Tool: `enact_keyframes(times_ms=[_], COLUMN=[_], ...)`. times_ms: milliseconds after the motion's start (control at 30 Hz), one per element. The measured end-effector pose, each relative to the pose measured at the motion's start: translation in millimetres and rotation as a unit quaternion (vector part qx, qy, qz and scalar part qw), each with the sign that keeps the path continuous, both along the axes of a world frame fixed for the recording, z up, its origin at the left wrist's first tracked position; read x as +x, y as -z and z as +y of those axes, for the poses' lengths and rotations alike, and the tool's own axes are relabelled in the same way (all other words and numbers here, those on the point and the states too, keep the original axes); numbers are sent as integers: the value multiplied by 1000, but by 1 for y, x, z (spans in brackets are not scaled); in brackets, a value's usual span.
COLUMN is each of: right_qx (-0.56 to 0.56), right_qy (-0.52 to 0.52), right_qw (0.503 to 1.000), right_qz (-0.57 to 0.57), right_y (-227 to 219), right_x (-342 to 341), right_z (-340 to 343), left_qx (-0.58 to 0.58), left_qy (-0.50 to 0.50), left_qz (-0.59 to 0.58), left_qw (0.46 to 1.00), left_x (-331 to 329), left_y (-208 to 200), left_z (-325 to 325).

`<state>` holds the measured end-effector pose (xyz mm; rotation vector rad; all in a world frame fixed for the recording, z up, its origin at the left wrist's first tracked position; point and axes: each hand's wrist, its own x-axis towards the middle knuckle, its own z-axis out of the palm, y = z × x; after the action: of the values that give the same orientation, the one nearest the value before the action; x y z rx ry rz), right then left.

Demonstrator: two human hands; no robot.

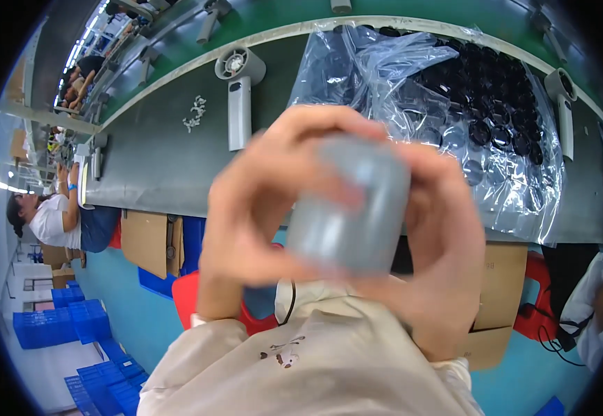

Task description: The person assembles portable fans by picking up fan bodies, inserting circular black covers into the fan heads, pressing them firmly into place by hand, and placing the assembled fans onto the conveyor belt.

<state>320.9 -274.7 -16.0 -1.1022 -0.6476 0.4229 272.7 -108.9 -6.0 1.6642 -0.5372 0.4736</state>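
Note:
Close in front of me I hold up a smooth grey cylinder [367, 222], blurred by motion. My left hand [249, 201] wraps its left side, fingers curved over the front and below. Around the right side curls my right hand [447, 236], thumb and fingers gripping the same cylinder. Beyond my hands a white-grey handheld fan [240, 114] lies on the dark bench, its round head away from me. Behind and right of my hands, a clear plastic bag [398, 59] partly covers many glossy black rings [499, 114].
A few small white pieces [195, 114] lie on the dark bench [156, 163]. Another handheld fan [563, 104] is at the right. Cardboard boxes [145, 243] and a red stool [185, 298] stand below the edge. A co-worker [58, 218] sits at the left; blue crates [45, 329] are stacked behind.

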Motion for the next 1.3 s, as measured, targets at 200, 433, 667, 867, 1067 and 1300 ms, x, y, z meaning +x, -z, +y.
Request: enact_keyframes(times_ms=[200, 433, 667, 867, 1067, 1300], right_qx=[-57, -237, -269, -260, -132, -7], right_qy=[-29, -127, -67, -101, 54, 164], right_qw=[988, 957, 961, 958, 990, 981], right_qz=[-139, -110, 9, 70, -19, -99], right_y=[-53, 2, 69, 79, 42, 0], right_x=[-54, -84, -112, -107, -62, -32], right_z=[-31, -60, -74, -71, -44, 0], left_qx=[33, 84, 32, 66, -81, -162], left_qy=[14, 69, 40, -15, -20, -168], left_qz=[-8, 189, 256, 241, 187, -73], left_qw=[999, 976, 965, 968, 979, 970], left_x=[-74, -117, -132, -136, -76, -32], left_y=[-34, -6, 57, 62, 43, 28], left_z=[-28, -37, -60, -59, -42, -63])
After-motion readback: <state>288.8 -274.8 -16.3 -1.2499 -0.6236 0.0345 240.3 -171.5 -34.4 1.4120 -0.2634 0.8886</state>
